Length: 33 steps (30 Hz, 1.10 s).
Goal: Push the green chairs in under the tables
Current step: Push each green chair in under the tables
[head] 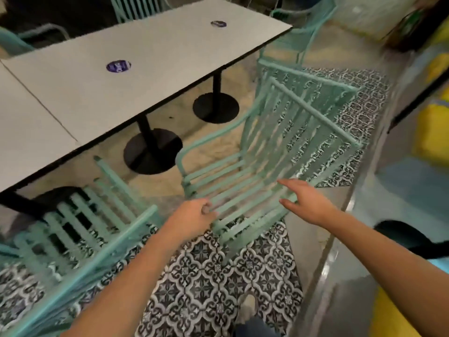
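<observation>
While the green chair stands at frame centre, clear of the bench at upper left, my left hand curls on the seat's front rail. My right hand hovers with fingers spread at the seat's right edge, holding nothing. Judgement: slatted metal, rigid, moderately heavy, may scrape on tile; best gripped at both armrests.

Green slatted chairs beside pale tables

The middle chair, mint-green metal with armrests, stands in the centre of the frame, well out from the long table. A second chair at lower left sits close to the table edge. A third chair stands at upper right.
</observation>
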Each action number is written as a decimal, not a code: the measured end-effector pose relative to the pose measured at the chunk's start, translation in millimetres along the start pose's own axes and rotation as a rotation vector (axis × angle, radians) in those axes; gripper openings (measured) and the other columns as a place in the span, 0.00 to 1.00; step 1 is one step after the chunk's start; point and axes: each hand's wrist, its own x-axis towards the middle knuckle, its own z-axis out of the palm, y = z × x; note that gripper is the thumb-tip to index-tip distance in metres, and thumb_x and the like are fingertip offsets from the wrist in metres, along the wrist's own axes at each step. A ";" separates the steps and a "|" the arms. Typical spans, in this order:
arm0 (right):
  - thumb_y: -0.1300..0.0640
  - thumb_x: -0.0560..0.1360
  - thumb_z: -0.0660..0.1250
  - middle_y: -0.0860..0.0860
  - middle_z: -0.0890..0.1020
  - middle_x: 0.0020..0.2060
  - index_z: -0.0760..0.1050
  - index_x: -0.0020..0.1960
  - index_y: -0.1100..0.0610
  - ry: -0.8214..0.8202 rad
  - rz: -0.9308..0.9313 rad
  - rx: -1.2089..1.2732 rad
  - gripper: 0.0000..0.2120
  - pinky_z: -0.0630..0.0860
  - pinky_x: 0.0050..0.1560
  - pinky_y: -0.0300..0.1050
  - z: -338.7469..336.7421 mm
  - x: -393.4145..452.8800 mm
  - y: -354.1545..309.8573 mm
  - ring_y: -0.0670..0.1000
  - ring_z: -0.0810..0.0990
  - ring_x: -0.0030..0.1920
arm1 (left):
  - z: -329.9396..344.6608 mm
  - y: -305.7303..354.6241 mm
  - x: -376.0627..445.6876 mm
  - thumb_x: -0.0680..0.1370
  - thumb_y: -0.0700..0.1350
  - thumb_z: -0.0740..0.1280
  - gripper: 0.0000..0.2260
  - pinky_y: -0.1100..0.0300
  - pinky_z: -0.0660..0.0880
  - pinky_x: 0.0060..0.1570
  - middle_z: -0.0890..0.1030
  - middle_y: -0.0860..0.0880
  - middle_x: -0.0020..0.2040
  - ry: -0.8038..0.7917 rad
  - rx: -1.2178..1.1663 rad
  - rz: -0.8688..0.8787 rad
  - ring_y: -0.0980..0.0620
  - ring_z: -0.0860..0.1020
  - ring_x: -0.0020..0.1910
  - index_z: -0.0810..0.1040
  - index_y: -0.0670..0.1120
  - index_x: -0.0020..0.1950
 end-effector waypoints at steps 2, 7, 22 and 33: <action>0.52 0.77 0.66 0.52 0.70 0.71 0.62 0.75 0.50 0.005 -0.018 -0.048 0.28 0.66 0.68 0.49 -26.4 11.3 40.1 0.55 0.67 0.70 | 10.6 44.1 35.6 0.79 0.57 0.62 0.20 0.58 0.75 0.47 0.78 0.52 0.59 0.035 0.115 0.043 0.55 0.77 0.48 0.72 0.50 0.68; 0.57 0.76 0.65 0.53 0.68 0.71 0.61 0.76 0.49 0.065 0.014 -0.124 0.30 0.65 0.69 0.50 -92.1 28.4 120.5 0.55 0.66 0.71 | 29.5 150.1 102.4 0.79 0.57 0.61 0.21 0.53 0.77 0.50 0.79 0.48 0.59 0.082 0.370 0.228 0.48 0.78 0.55 0.73 0.47 0.67; 0.56 0.75 0.67 0.49 0.68 0.72 0.63 0.74 0.47 0.134 0.063 -0.199 0.30 0.68 0.68 0.53 -202.7 141.2 295.6 0.53 0.69 0.69 | 63.1 343.9 316.8 0.80 0.58 0.58 0.19 0.53 0.75 0.50 0.79 0.47 0.57 0.192 0.552 0.431 0.46 0.78 0.56 0.75 0.47 0.62; 0.54 0.76 0.64 0.47 0.65 0.74 0.60 0.76 0.46 0.018 -0.123 -0.257 0.29 0.61 0.74 0.53 -236.2 282.5 335.5 0.51 0.63 0.73 | 32.2 377.5 417.3 0.80 0.59 0.57 0.23 0.52 0.74 0.55 0.78 0.50 0.60 0.210 0.526 0.278 0.48 0.77 0.57 0.70 0.48 0.71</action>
